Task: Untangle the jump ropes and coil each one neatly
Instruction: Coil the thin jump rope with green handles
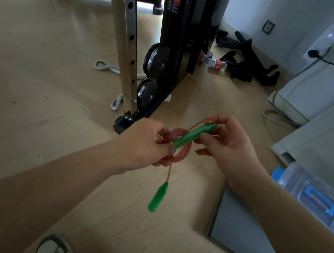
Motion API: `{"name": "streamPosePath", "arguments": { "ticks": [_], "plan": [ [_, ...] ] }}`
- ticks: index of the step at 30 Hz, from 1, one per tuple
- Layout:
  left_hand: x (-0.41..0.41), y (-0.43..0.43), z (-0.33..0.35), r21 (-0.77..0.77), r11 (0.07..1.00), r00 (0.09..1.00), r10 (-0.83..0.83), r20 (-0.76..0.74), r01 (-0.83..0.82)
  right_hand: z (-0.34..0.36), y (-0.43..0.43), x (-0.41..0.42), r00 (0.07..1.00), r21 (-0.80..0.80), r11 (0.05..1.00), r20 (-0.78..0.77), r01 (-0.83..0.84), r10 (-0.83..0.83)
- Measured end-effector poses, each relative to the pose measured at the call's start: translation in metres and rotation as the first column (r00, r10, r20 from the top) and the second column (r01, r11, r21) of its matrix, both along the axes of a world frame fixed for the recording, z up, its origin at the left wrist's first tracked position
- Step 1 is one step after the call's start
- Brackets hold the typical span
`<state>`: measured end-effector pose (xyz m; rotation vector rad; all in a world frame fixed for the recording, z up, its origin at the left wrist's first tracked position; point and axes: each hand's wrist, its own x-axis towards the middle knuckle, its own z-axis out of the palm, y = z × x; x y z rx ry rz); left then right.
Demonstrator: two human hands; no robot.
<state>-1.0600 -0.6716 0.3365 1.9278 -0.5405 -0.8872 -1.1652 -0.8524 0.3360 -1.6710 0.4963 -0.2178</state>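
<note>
Coiled rope [182, 153] in left hand [145, 145], upper handle [193, 136] in right hand [231, 149], lower handle [158, 197] below, machine [178, 19] behind

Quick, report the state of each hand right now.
Left hand: closed, gripping the coiled red rope.
Right hand: closed, pinching the upper green handle.

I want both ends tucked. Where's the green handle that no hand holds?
Head view: the loose green handle hangs by its cord below the pink coil gripped by the left hand, near centre; the right hand holds the other handle.
</note>
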Motion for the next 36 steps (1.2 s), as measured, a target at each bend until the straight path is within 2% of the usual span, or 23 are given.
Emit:
{"name": "streamPosePath", "arguments": {
  "ticks": [6, 9, 13, 17, 19, 26, 28, 29, 32, 36],
  "plan": [
    [-0.009, -0.006, 0.005, -0.077, 0.997, 1.000, 0.019, 0.019, -0.017, -0.004, 0.016, -0.001, 1.000, -0.318, 0.948, -0.009, -0.016, 0.014],
    [-0.013, -0.007, 0.010, -0.127, 0.992, 1.000, 0.007, -0.019, -0.009, -0.006, 0.022, -0.001, 0.997, -0.385, 0.921, -0.063, -0.062, 0.041],
    [-0.002, -0.003, 0.012, -0.151, 0.986, 0.997, 0.069, -0.019, -0.071, 0.000, 0.018, -0.001, 0.995, -0.253, 0.963, -0.060, -0.092, 0.079],
    [-0.005, -0.003, 0.015, -0.180, 0.984, 0.998, -0.014, -0.063, 0.002, -0.004, 0.018, 0.001, 0.993, -0.109, 0.987, -0.010, 0.114, -0.116],
    [-0.008, -0.004, 0.014, -0.182, 0.982, 0.997, -0.054, -0.049, 0.044, -0.004, 0.018, 0.002, 0.991, -0.041, 0.991, -0.035, 0.128, -0.129],
    [0.000, -0.002, 0.014, -0.174, 0.984, 0.999, 0.015, -0.035, -0.021, 0.001, 0.003, -0.002, 0.975, 0.107, 0.972, -0.053, -0.210, 0.217],
    [0.005, 0.001, 0.014, -0.169, 0.984, 0.998, 0.048, -0.035, -0.054, 0.001, -0.005, -0.005, 0.961, 0.138, 0.957, -0.069, -0.255, 0.267],
    [0.007, 0.002, 0.014, -0.166, 0.984, 0.997, 0.062, -0.042, -0.068, 0.000, -0.008, -0.006, 0.957, 0.102, 0.960, -0.101, -0.261, 0.271],
    [0.007, 0.003, 0.015, -0.152, 0.987, 0.998, 0.046, -0.034, -0.050, -0.002, -0.016, -0.009, 0.949, -0.157, 0.955, -0.233, -0.251, 0.211],
    [0.003, 0.000, 0.018, -0.113, 0.994, 1.000, -0.007, 0.022, 0.010, -0.005, -0.024, -0.011, 0.933, -0.280, 0.935, -0.340, -0.217, 0.115]
  ]
}}
